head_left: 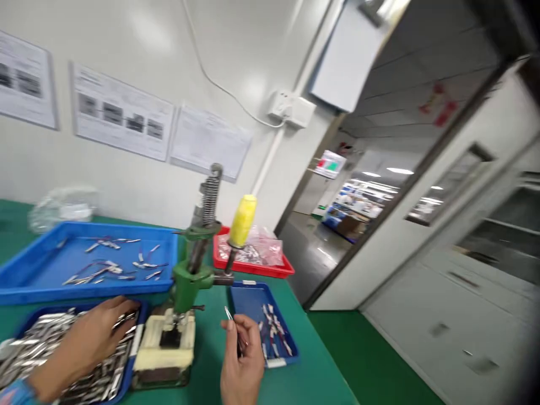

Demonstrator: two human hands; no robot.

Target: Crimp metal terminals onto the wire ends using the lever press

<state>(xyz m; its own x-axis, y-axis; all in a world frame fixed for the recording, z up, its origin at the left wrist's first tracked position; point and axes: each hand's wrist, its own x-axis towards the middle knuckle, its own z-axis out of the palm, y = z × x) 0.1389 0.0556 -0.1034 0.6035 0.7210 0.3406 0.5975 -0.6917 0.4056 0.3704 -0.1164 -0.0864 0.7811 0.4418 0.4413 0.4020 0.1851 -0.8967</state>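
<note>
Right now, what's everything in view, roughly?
Bench: one, green, front
Press: one, green, on bench
Large tray: one, blue, back left
Small trays: two, dark blue, either side of press
Metal parts: many, silver, left small tray
Red tray: one, red, behind press
Sheets: three, white, wall
Doorway: one, dark-framed, right
Cabinet: one, grey, far right
Metal piece: one, silver, right hand
Left hand: one, bare, over metal parts
Right hand: one, bare, beside press

Metal piece [228, 313] in right grip [242, 355], green press [185, 288]
</note>
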